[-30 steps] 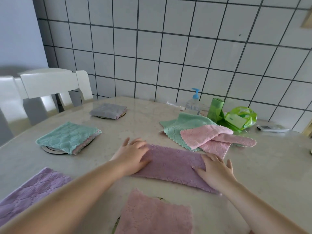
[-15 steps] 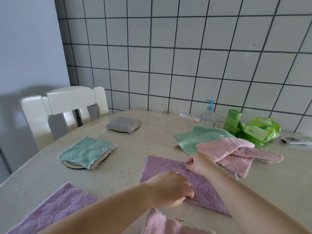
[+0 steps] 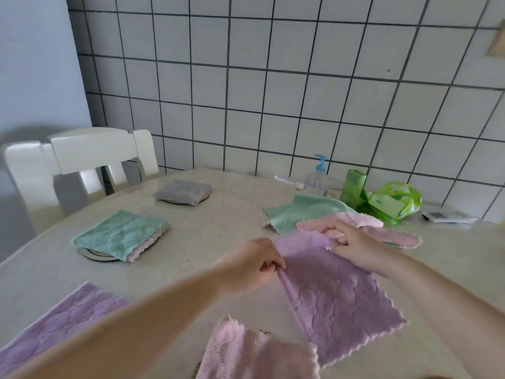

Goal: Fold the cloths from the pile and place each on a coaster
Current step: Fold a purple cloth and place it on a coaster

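Observation:
A purple cloth hangs over the table in front of me, its lower edge trailing toward me. My left hand pinches its near-left top corner and my right hand pinches its far top corner. Behind it lies the pile: a pink cloth on a green cloth. A folded green cloth sits on a coaster at the left. Farther back, a folded grey cloth covers another coaster. A pink cloth lies at the near edge and another purple cloth at the near left.
A white chair stands at the table's left side. By the tiled wall are a pump bottle, a green roll, a green bag and a remote. Bare tabletop lies between the coasters and the pile.
Both hands went from pressing flat on the folded purple cloth to pinching its corners. They have lifted it off the table and turned it, so it now hangs lengthwise toward me.

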### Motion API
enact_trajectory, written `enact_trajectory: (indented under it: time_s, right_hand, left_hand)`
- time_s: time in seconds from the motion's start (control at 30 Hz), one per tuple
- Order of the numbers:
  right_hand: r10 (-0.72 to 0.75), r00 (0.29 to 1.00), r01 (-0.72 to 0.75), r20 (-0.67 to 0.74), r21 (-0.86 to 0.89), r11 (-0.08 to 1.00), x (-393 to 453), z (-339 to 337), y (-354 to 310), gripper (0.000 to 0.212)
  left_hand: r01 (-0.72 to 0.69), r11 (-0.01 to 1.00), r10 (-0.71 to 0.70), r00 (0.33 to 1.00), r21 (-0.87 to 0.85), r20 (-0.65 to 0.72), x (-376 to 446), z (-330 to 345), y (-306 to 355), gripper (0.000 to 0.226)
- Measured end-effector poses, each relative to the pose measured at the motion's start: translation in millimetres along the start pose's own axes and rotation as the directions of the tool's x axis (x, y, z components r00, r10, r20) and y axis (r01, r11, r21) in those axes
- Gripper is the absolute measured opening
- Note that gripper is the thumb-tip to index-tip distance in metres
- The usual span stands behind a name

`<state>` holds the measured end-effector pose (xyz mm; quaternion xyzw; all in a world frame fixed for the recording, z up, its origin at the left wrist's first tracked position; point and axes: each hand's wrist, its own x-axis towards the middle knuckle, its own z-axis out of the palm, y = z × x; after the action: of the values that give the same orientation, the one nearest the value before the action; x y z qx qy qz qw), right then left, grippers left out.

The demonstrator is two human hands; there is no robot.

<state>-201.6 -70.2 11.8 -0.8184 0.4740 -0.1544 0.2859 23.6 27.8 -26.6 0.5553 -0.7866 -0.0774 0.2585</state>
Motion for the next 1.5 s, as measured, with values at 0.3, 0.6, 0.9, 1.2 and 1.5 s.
enact_trajectory:
  time_s: [0.3,0.6,0.9,1.2,1.5]
  right_hand:
    - [0.102,0.991,-0.13,0.084,0.484,0.865,-134,-44,24,0.044]
    - [0.346,0.91,-0.414,0.228,0.531,0.739,-239,-23,78,0.041]
    - [0.354,0.898,-0.438,0.262,0.458,0.773,-297,-20,93,0.04]
    - [0.349,0.878,-0.478,0.327,0.638,0.604,-329,-5,87,0.053]
    - [0.304,0.915,-0.18,-0.266,0.406,0.896,-300,-6,68,0.026]
  left_hand:
    - [0.092,0.7,0.038,0.985,-0.708,0.166,10,20,81,0.024]
    - [-0.07,0.933,0.261,0.807,-0.353,0.53,-24,68,139,0.017]
    - [-0.336,0.824,0.129,0.896,0.457,0.426,-57,75,164,0.06]
    - [-0.664,0.698,0.589,0.746,0.268,0.311,-94,90,173,0.033]
    - [0.002,0.89,0.122,0.963,-0.457,0.241,-75,76,178,0.031]
